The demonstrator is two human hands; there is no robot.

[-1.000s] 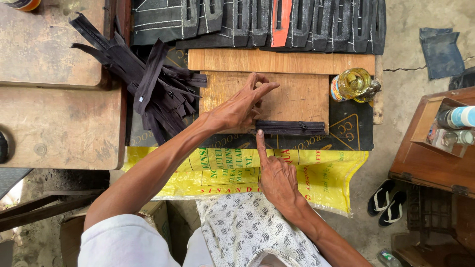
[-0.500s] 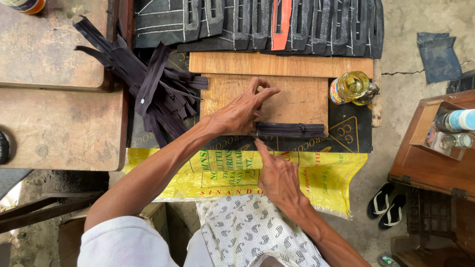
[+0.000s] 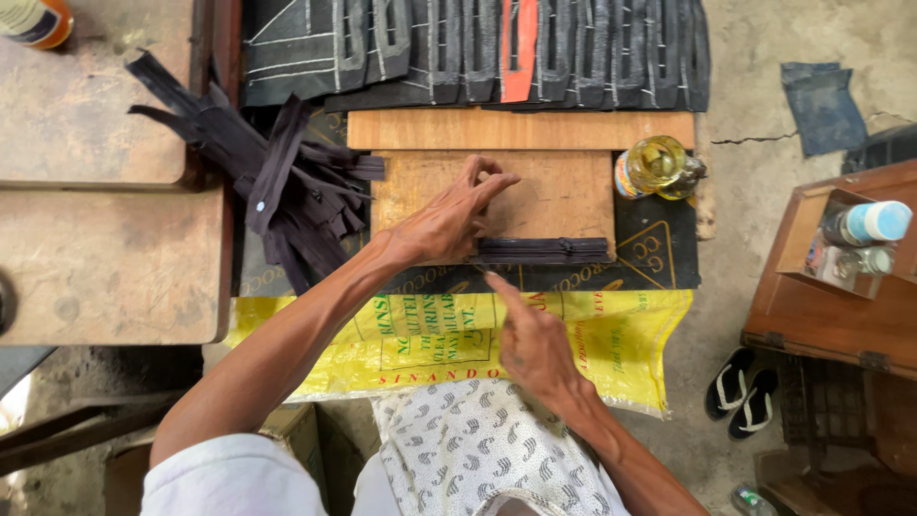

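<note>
A low wooden surface (image 3: 535, 129) of two boards lies on a concrete floor (image 3: 764, 57), with a yellow woven sack (image 3: 630, 334) spread in front of it and a row of dark cut pieces (image 3: 458, 48) beyond. A heap of dark zippers (image 3: 277, 182) sits to the left beside a worn brown table (image 3: 95, 258), and a glass jar of yellowish liquid (image 3: 657, 165) stands at the board's right edge. Sandals (image 3: 745, 392) lie near a wooden box (image 3: 821, 315) on the right. The left hand (image 3: 444, 218) rests on the board, fingers (image 3: 492, 186) curled and pinched together; whether they grip anything is unclear. Its heel is just beside the end of a short dark zipper (image 3: 544, 250) lying flat along the board's near edge. The right hand (image 3: 535, 349) hovers over the sack, index finger extended toward the zipper, the others loosely folded, holding nothing.
</note>
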